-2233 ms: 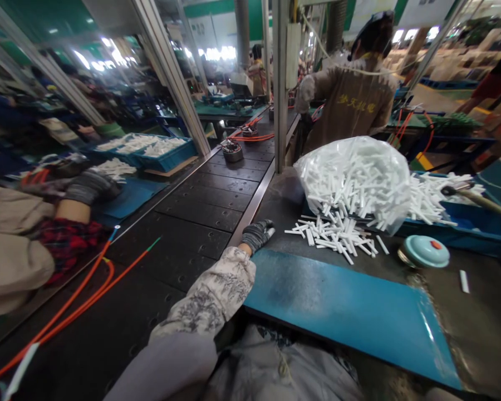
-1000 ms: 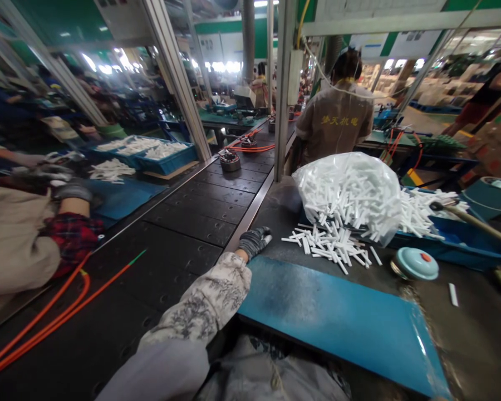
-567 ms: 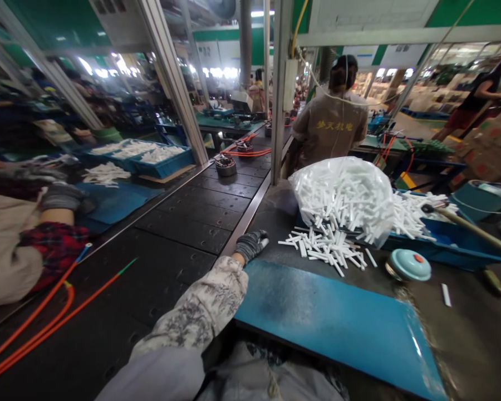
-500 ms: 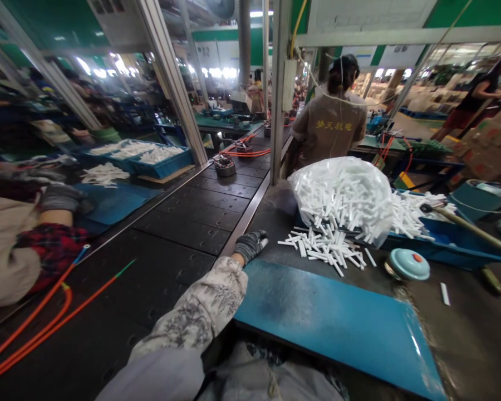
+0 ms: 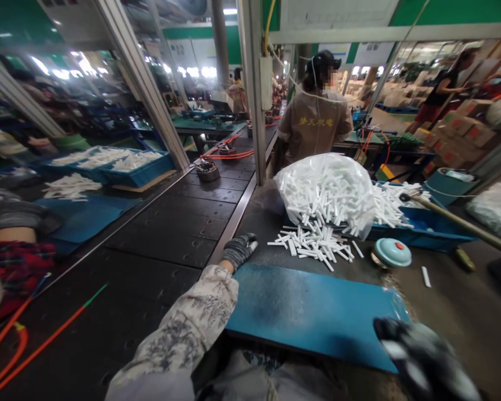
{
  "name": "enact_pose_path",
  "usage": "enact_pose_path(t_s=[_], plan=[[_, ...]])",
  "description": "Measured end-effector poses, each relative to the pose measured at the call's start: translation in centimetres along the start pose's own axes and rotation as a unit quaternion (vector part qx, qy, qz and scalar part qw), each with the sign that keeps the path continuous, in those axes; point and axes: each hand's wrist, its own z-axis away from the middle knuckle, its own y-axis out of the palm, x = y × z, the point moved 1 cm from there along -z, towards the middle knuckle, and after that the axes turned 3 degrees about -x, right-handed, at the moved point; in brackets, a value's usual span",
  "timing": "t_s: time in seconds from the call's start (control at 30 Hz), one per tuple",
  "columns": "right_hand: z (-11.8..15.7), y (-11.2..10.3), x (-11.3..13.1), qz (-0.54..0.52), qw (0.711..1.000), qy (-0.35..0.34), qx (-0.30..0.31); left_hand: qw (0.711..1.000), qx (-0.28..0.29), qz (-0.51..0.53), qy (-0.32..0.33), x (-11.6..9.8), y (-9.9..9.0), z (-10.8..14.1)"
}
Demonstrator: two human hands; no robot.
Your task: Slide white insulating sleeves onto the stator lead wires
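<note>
My left hand [image 5: 239, 250], in a grey striped glove, rests at the metal edge of the bench by the near left corner of a blue mat [image 5: 309, 312]. Its fingers are curled, with a pale tip showing; whether they hold anything is unclear. Over the mat's right end is my right hand [image 5: 421, 356], in a dark and white glove, smeared by motion. Short white tubes [image 5: 317, 245] lie loose beyond the mat, in front of a clear bag [image 5: 325, 189] full of them. A light-blue round container [image 5: 391, 253] stands right of the loose tubes.
A dark conveyor [image 5: 162, 239] runs along the left and carries a round metal part [image 5: 207, 171]. Orange leads [image 5: 58, 328] lie at its near end. A co-worker's gloved hand [image 5: 16, 214] is at far left. Another person [image 5: 313, 122] stands ahead. A blue bin [image 5: 438, 236] sits at right.
My right hand has come into view at the lower right. The whole view has swung slightly right, shifting the bench and conveyor leftward. My left hand stays by the mat's corner.
</note>
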Motion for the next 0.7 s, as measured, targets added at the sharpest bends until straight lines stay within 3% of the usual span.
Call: enact_pose_path(t_s=[0.07, 0.17, 0.3, 0.47, 0.7], plan=[[-1.3, 2.9, 0.7, -0.027, 0.999, 0.003, 0.02, 1.0, 0.002, -0.007, -0.001, -0.2, -0.2, 0.0], [-1.8, 6.6, 1.9, -0.031, 0.999, -0.03, -0.008, 1.0, 0.003, -0.011, 0.0, -0.3, -0.2, 0.0], [-0.7, 9.6, 2.0, 0.042, 0.997, -0.069, -0.005, 1.0, 0.002, -0.01, 0.0, -0.3, -0.2, 0.0], [-0.1, 11.3, 0.4, 0.083, 0.992, -0.094, -0.011, 1.0, 0.008, -0.011, -0.005, -0.5, -0.3, -0.1], [-0.2, 11.7, 0.1, 0.096, 0.987, -0.126, -0.021, 1.0, 0.008, -0.011, -0.014, -0.5, -0.1, -0.1]])
